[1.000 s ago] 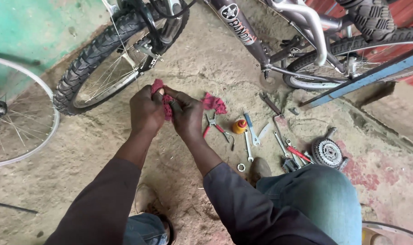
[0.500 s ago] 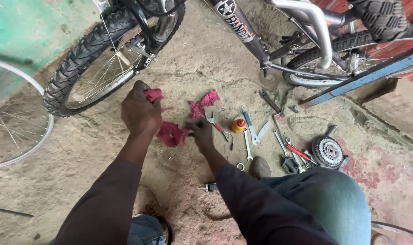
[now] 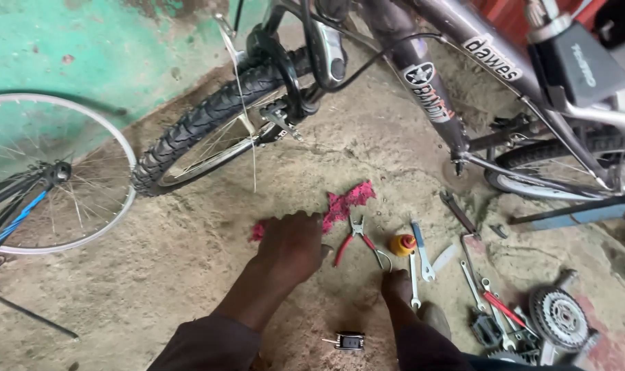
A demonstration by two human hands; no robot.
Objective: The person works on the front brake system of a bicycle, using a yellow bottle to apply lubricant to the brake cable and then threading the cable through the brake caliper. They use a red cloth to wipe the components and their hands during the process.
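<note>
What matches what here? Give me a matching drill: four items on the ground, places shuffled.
1. pink-red rag
2. red-handled pliers
3. toothed metal sprocket cluster
4. small black pedal part

a. far right, among the tools
b. just right of the left hand
c. between the two forearms, nearest the camera
d. beyond the left hand, toward the bicycle

Pairs: 1-d, 2-b, 3-a, 4-c

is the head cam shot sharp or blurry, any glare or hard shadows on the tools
Head view: soft, even daylight, no hard shadows, no glare on the pliers or spanners; ground and tools fairly sharp; left hand on the pink rag slightly smeared; right hand clear; bike frame bows at the edges, wide-angle distortion.
</note>
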